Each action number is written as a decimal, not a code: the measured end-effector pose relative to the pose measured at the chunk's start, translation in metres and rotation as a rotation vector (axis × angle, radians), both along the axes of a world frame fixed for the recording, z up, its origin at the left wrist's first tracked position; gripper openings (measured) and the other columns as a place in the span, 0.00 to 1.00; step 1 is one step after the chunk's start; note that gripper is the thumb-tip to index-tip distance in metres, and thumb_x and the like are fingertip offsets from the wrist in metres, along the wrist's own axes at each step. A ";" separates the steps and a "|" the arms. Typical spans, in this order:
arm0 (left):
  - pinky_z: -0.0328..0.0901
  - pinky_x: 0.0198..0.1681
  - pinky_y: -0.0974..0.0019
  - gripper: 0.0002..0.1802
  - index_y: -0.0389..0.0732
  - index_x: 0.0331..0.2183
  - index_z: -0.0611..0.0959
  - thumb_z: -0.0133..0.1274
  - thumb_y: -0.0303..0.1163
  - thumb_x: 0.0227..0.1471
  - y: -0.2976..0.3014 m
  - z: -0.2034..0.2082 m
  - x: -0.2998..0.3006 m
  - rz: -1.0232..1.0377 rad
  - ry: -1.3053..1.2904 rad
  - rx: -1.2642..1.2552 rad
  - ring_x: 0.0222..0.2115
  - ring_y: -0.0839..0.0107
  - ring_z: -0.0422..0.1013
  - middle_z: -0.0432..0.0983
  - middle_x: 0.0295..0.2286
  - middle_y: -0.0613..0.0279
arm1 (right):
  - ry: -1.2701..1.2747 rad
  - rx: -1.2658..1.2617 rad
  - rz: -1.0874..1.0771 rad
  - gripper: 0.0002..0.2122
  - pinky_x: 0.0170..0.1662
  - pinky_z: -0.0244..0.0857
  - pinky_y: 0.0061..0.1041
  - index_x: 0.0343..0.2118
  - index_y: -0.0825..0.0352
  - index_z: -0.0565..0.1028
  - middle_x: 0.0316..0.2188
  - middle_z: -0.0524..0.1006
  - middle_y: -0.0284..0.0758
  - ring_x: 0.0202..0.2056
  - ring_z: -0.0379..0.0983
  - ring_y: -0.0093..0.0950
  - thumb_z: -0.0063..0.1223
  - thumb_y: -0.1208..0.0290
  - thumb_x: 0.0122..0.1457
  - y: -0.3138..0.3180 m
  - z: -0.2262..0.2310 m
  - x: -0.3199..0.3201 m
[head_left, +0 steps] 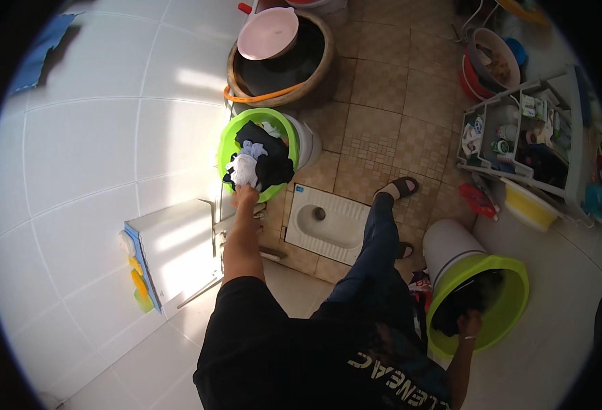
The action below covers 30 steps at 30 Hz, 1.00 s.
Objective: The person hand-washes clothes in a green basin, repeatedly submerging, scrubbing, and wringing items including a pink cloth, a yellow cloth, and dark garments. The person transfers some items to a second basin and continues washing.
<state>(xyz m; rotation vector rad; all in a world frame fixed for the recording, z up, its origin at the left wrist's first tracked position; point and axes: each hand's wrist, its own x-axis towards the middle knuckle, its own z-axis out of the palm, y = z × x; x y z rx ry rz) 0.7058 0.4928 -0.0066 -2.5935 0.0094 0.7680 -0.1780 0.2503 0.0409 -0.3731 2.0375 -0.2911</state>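
My left hand (245,195) reaches over the near rim of a lime-green basin (226,140) and is closed on a bunched white garment (244,169). Dark clothes (271,167) and a pale blue-grey cloth (252,149) lie heaped around it. At the lower right, my right hand (470,324) is inside a second lime-green container (516,290), fingers curled at a black garment (461,304). That garment is partly blurred, and the fingertips are hard to see.
A white squat toilet (342,229) lies in the tiled floor between both basins. Behind the left basin stands a large brown pot (329,51) with a pink basin (268,33). Grey storage drawers (553,181) with bottles stand at right. A white board (185,253) juts from the left wall.
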 end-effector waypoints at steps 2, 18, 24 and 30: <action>0.49 0.62 0.38 0.23 0.56 0.55 0.78 0.47 0.41 0.57 -0.026 0.016 -0.010 0.013 -0.010 -0.023 0.62 0.55 0.56 0.63 0.60 0.62 | 0.021 -0.042 -0.013 0.07 0.22 0.70 0.24 0.40 0.55 0.75 0.28 0.74 0.29 0.22 0.73 0.24 0.53 0.65 0.60 0.000 0.006 -0.007; 0.42 0.69 0.50 0.53 0.39 0.67 0.54 0.54 0.59 0.51 -0.006 -0.031 0.020 -0.010 0.150 -0.010 0.66 0.51 0.52 0.46 0.67 0.43 | -0.018 -0.149 -0.055 0.13 0.23 0.70 0.23 0.43 0.56 0.74 0.29 0.74 0.27 0.23 0.71 0.23 0.61 0.69 0.55 0.010 0.008 -0.001; 0.57 0.62 0.55 0.43 0.34 0.59 0.69 0.57 0.53 0.50 -0.003 -0.042 0.029 0.639 -0.016 -0.656 0.55 0.49 0.66 0.71 0.52 0.41 | -0.056 -0.138 -0.070 0.14 0.24 0.70 0.24 0.45 0.56 0.74 0.29 0.74 0.28 0.23 0.72 0.24 0.61 0.70 0.55 0.013 0.004 0.003; 0.63 0.57 0.54 0.30 0.35 0.55 0.74 0.54 0.37 0.51 -0.060 -0.033 -0.032 0.044 -0.248 -0.859 0.51 0.46 0.70 0.76 0.45 0.40 | -0.022 -0.118 -0.059 0.13 0.24 0.70 0.24 0.42 0.56 0.74 0.29 0.75 0.29 0.23 0.72 0.25 0.62 0.71 0.55 0.005 0.000 -0.006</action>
